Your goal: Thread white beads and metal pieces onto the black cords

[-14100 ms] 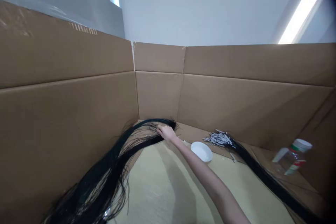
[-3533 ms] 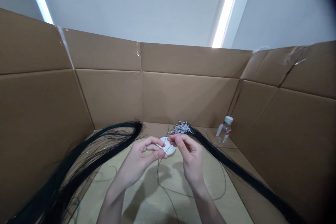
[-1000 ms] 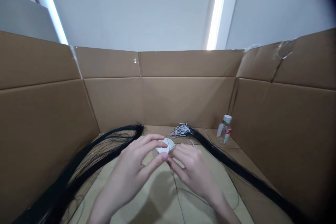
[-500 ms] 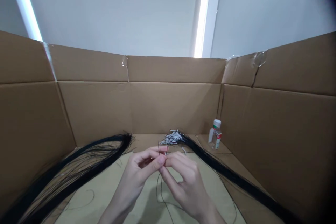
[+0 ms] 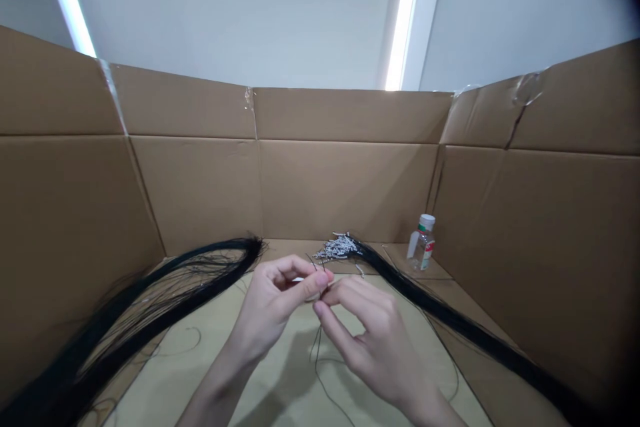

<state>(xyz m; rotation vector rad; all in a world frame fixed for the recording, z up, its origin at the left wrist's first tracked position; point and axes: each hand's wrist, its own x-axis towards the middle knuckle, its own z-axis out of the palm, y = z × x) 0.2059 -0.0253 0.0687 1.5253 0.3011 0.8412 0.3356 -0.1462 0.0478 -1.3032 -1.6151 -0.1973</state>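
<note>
My left hand (image 5: 280,300) pinches a thin dark cord (image 5: 320,373) between thumb and forefinger. Two short strands of it stick up above the fingertips, and longer strands hang below toward the pale board. Close against it, my right hand (image 5: 367,330) has its thumb and fingers drawn together at the same cord, just under the left fingertips. Whatever lies right between the fingertips is too small to make out. Behind the hands lies a bundle of black cords (image 5: 440,310) whose far end carries a cluster of small white-and-grey beads (image 5: 340,247).
Another bundle of black cords (image 5: 165,320) curves along the left side. A clear bottle with a white cap (image 5: 421,243) stands at the back right. Cardboard walls (image 5: 345,190) enclose the pale board (image 5: 280,373). One loose cord (image 5: 193,340) curls on its left part.
The whole view has shifted, so things sit slightly higher and farther right. My right thumb has slid a little away from the left fingertips, and the strands above them lean differently.
</note>
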